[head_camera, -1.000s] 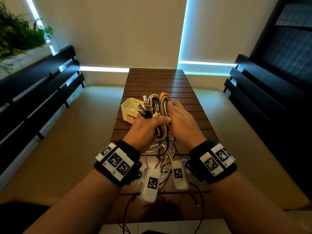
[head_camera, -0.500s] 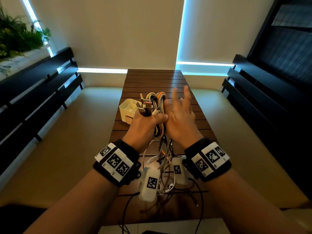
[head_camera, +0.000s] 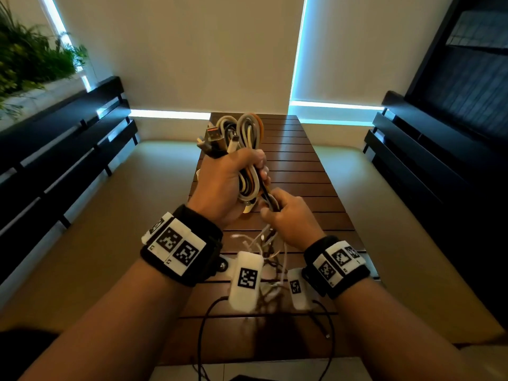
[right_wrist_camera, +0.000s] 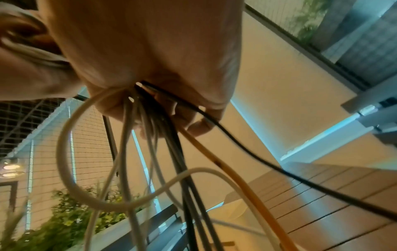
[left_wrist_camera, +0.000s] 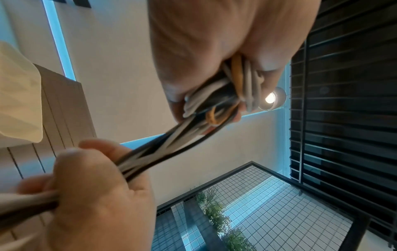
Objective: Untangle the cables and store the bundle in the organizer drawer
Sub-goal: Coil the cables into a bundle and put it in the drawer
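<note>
My left hand (head_camera: 242,174) grips the coiled cable bundle (head_camera: 244,133) of white, orange and black cords and holds it up over the table; plug ends stick out at the top left. Just below it, my right hand (head_camera: 272,209) grips the trailing cable strands (head_camera: 265,237) that hang from the coil to the table. In the left wrist view the left hand (left_wrist_camera: 217,100) wraps the coil and the right hand (left_wrist_camera: 92,178) holds the strands taut. In the right wrist view the strands (right_wrist_camera: 150,152) fan down out of the right hand (right_wrist_camera: 163,101). The white organizer (left_wrist_camera: 19,101) shows at the left.
A long wooden slat table (head_camera: 305,166) runs away from me, with cushioned benches and dark slatted backrests on both sides. Loose cable ends (head_camera: 275,287) lie tangled on the near part of the table. Plants (head_camera: 30,59) stand at the far left.
My left hand has lifted the bundle higher, and it now covers the organizer. My right hand, open beside the coil half a second ago, has dropped and closed round the trailing strands.
</note>
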Demonstrator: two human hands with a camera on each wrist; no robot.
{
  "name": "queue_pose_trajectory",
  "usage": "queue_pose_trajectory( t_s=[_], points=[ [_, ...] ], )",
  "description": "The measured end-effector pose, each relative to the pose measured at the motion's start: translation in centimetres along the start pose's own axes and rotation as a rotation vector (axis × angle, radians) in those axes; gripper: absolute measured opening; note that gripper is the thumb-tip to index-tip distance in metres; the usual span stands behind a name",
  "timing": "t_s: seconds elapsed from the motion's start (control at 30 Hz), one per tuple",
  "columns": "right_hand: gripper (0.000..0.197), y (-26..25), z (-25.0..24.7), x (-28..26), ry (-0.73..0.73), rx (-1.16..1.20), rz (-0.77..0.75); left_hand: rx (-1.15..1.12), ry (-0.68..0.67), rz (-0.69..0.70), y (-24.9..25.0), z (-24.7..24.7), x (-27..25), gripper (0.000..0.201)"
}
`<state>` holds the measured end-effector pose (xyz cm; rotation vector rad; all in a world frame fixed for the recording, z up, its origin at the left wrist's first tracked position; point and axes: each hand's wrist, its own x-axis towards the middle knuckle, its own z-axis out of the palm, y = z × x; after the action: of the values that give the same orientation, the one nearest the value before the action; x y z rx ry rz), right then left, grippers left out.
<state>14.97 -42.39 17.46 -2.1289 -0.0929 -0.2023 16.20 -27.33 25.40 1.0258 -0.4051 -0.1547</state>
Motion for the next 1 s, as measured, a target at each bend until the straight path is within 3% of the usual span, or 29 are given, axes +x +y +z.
queue_pose_trajectory(
  t_s=[0.1,0.23,0.3,0.37,0.5,0.63,0.7,0.77,0.9,0.93,1.0],
  points=[
    [0.021,0.5,-1.0,0.8,-0.003,-0.102,-0.021,-0.016,0.006,-0.027,-0.1,-0.1,-0.2,0.010],
    [0.013,1.3,-3.1,3.2,0.201,-0.313,-0.128,-0.099,-0.027,0.016,2.1,0.3,0.1,0.021],
    [0.006,1.7,-4.8,4.6,0.316,-0.389,-0.123,-0.137,-0.054,0.072,3.9,0.4,0.8,0.020],
    [0.015,2.4,-6.1,5.4,0.336,-0.465,-0.069,-0.140,-0.052,0.116,4.9,0.2,1.4,0.013],
    [0.034,4.8,-5.0,4.7,0.161,-0.494,0.036,-0.060,0.015,0.080,2.5,-0.8,1.5,0.017],
    [0.126,7.0,-3.4,2.8,-0.365,-0.595,0.339,-0.010,0.140,-0.027,-1.9,-2.3,1.3,0.014],
    [0.142,6.2,-3.6,2.0,-0.510,-0.560,0.387,0.001,0.198,-0.102,-3.5,-3.1,1.3,0.012],
    [0.133,4.5,-4.1,1.7,-0.474,-0.404,0.346,0.028,0.220,-0.148,-4.7,-3.6,1.2,0.011],
    [0.066,0.3,-4.0,0.6,-0.253,0.150,0.324,0.033,0.234,-0.170,-5.6,-3.8,1.3,0.015],
    [0.057,-0.7,-3.6,0.2,-0.260,0.242,0.372,0.038,0.230,-0.166,-5.6,-3.7,1.4,0.013],
    [0.059,-2.3,-2.5,-0.7,-0.373,0.352,0.474,0.035,0.195,-0.161,-5.4,-3.4,1.6,0.008]
  ],
)
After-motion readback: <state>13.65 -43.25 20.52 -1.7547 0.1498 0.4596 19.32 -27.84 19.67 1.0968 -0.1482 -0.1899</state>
